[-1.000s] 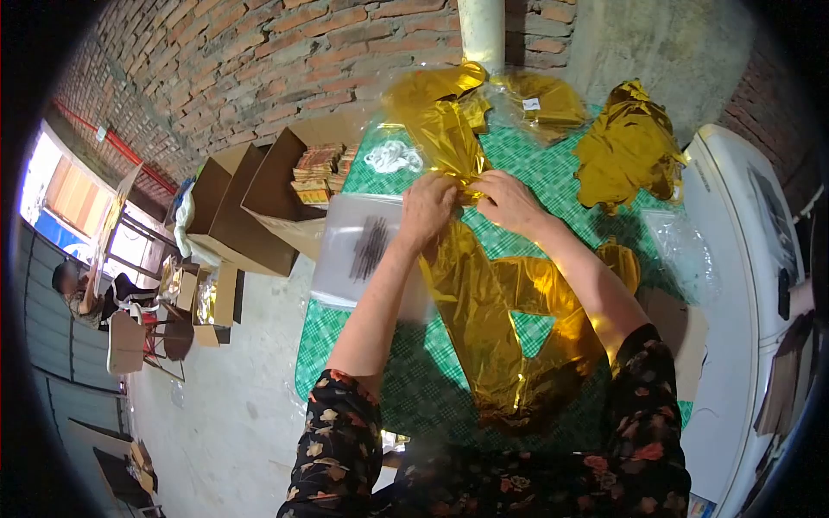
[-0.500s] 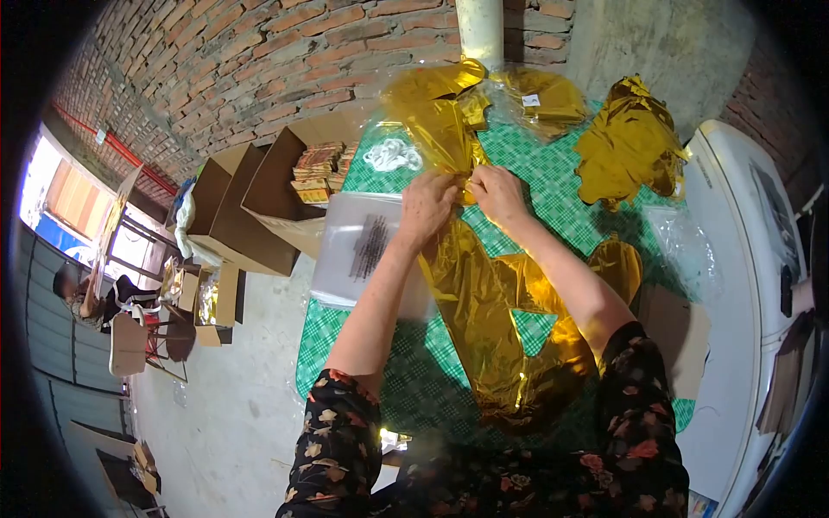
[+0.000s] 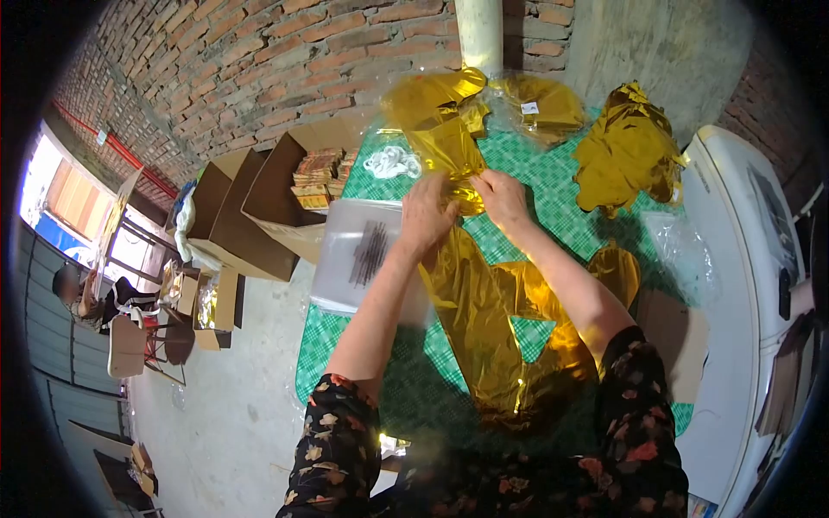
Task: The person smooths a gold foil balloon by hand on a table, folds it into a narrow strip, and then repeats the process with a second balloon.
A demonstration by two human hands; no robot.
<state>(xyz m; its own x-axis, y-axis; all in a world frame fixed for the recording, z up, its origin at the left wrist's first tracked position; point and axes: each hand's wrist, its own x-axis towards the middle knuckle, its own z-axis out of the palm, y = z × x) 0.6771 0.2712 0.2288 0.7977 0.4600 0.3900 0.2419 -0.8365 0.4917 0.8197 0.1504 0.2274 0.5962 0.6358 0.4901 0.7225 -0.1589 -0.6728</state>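
A flat gold foil balloon point(image 3: 471, 311) lies along the green checked tablecloth point(image 3: 332, 350), from the table's front edge up past both hands. My left hand point(image 3: 426, 211) grips its narrow middle with the fingers closed. Beside it on the right, my right hand point(image 3: 503, 198) pinches the same foil, thumb and fingertips together. Above the hands, more gold foil point(image 3: 449, 138) stretches toward the wall. Left of my left hand lies a stack of clear plastic bags point(image 3: 341, 259) with dark printing, and beyond it a bundle of white string point(image 3: 391, 161).
Gold foil pieces point(image 3: 630, 151) are heaped at the back right, near a bagged gold foil pack point(image 3: 542, 104). Open cardboard boxes point(image 3: 281, 203) stand left of the table. A white appliance point(image 3: 734, 285) borders the right side. Another person point(image 3: 82, 293) sits far left.
My hands have drawn slightly apart along the foil, and the right hand has turned a little. The foil between them is now flatter and more spread.
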